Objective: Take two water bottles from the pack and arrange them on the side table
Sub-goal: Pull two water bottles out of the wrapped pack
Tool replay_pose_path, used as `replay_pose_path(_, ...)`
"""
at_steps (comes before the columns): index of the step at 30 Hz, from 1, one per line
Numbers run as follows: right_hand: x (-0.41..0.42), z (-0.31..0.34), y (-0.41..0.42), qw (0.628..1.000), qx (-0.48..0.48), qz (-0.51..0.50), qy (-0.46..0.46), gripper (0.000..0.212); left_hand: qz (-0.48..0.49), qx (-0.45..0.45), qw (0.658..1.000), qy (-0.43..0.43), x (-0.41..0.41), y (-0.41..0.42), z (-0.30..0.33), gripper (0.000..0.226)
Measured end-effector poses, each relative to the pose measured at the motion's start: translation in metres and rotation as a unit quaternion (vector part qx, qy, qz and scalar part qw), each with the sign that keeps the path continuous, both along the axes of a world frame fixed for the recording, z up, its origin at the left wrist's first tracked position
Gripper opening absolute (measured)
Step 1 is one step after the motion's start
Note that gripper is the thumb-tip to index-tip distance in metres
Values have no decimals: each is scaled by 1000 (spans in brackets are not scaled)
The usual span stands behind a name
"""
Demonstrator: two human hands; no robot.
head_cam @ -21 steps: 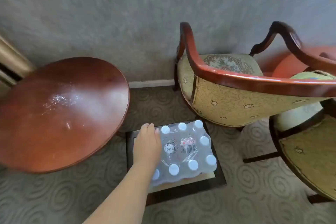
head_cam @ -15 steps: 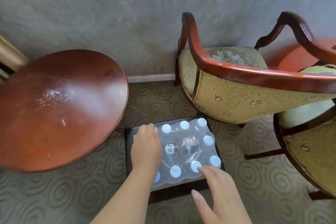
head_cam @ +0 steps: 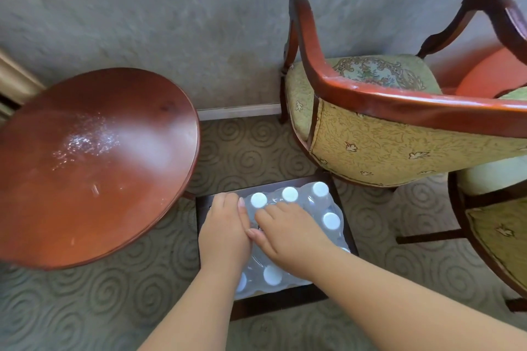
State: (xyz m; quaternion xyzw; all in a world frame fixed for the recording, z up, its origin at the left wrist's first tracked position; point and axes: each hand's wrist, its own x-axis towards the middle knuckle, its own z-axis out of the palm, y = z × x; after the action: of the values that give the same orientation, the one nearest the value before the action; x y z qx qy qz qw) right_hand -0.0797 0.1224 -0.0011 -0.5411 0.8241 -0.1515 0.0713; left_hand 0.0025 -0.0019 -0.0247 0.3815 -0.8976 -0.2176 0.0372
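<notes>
I look down at a pack of water bottles wrapped in clear, shiny plastic. It sits on a low dark square stand on a carpet with swirly rings. The bottles stand straight up, so I see their round white caps pointing at me.

My left hand lies on the left edge of the pack, fingers curled down over the wrap. My right hand lies flat on top near the middle, its fingers touching the left hand. I cannot tell if either hand has hold of a bottle or only presses on the plastic.

The round side table is just left of the pack. Its top is smooth, shiny red-brown wood. Close on the right stands a chair with a curved red wood rail and yellow leafy cloth. A second chair is further right. A gray bumpy wall is behind.
</notes>
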Motion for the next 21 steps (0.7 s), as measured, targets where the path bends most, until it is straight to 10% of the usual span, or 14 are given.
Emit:
replay_pose_path(9, 24, 7, 21, 990, -124, -41, 55, 37, 0, 20, 1000, 24, -1, -2, -2, 36)
replay_pose_path(21, 53, 8, 50, 996, -38, -82, -5, 40, -2, 15, 999, 32, 0, -3, -4, 38)
